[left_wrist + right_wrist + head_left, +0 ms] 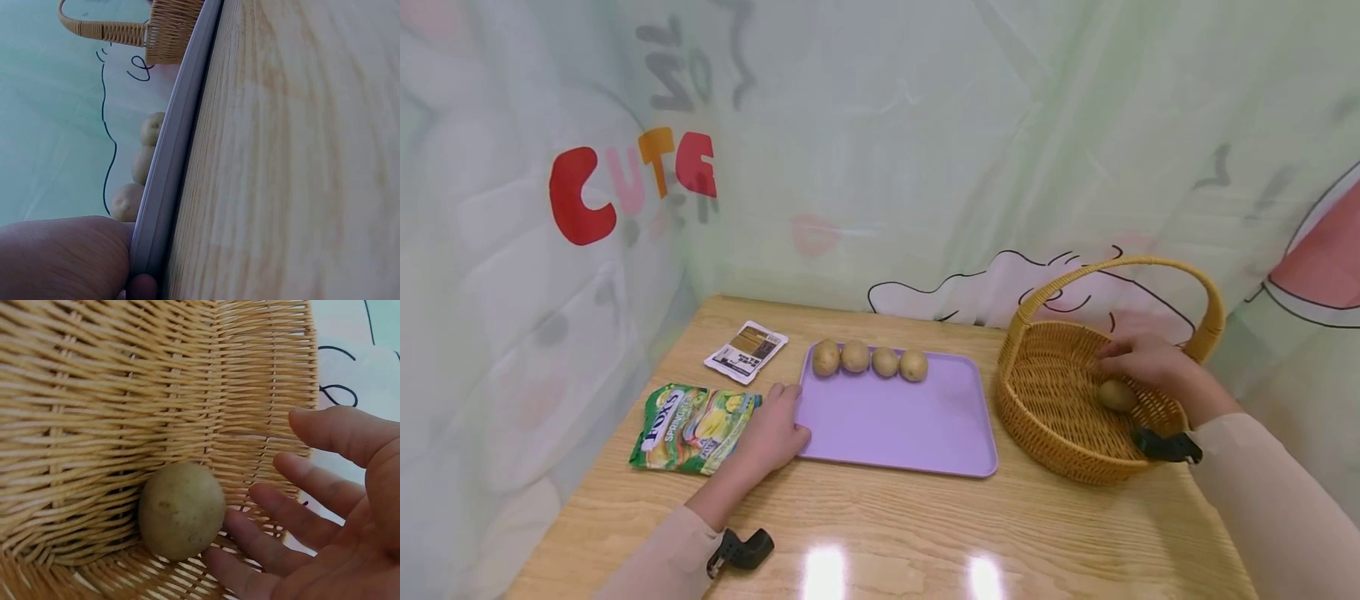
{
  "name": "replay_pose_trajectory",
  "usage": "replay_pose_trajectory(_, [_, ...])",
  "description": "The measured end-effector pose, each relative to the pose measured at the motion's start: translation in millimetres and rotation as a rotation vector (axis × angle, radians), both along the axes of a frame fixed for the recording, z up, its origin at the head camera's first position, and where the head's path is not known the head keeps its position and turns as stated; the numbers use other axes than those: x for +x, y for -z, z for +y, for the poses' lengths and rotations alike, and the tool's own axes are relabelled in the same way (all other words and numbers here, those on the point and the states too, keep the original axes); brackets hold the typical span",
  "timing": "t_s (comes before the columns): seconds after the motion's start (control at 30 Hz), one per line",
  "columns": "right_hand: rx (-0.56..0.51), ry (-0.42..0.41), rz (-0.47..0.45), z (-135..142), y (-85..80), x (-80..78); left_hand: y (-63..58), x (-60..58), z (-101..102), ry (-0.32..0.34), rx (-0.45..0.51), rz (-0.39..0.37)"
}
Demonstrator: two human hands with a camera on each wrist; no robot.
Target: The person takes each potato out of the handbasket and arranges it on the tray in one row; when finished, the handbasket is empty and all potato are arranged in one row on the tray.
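My right hand [1138,362] is inside the wicker basket [1052,450], its fingers spread and slightly bent. A single potato [181,511] lies against the basket's inner side, with the lower fingertips right at its surface and the thumb apart from it. My left hand [773,429] grips the left edge of the purple tray [895,425] near its front corner. In the left wrist view a fingertip [142,286] shows at the tray's rim. Several potatoes [855,357] stand in a row along the tray's back left edge.
A green Fox's bag [696,427] lies left of the tray, beside my left forearm. Behind it is a small white and brown packet [747,352]. The basket's tall handle [1120,262] arches over my right hand. A printed curtain [865,167] hangs behind the wooden table [887,533].
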State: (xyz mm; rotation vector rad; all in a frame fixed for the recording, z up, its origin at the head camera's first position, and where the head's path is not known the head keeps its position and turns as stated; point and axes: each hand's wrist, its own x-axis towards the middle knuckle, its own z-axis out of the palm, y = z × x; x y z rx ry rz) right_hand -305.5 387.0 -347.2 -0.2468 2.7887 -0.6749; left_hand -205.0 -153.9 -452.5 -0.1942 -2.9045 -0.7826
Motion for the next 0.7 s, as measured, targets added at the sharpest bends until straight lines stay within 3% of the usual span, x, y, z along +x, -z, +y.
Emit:
replay_pose_trajectory(0.17, [0.015, 0.014, -0.071, 4.9, 3.6, 0.9, -0.9, -0.2, 0.4, 0.002, -0.004, 0.004])
replay_pose_trajectory(0.4, [0.010, 0.020, -0.054, 6.7, 12.5, 0.7, -0.7, 1.3, 0.0, 0.001, -0.003, 0.002])
replay_pose_trajectory(0.7, [0.096, 0.013, -0.032, 4.8, 16.9, 1.7, -2.6, 1.9, 0.6, 0.001, 0.002, 0.005])
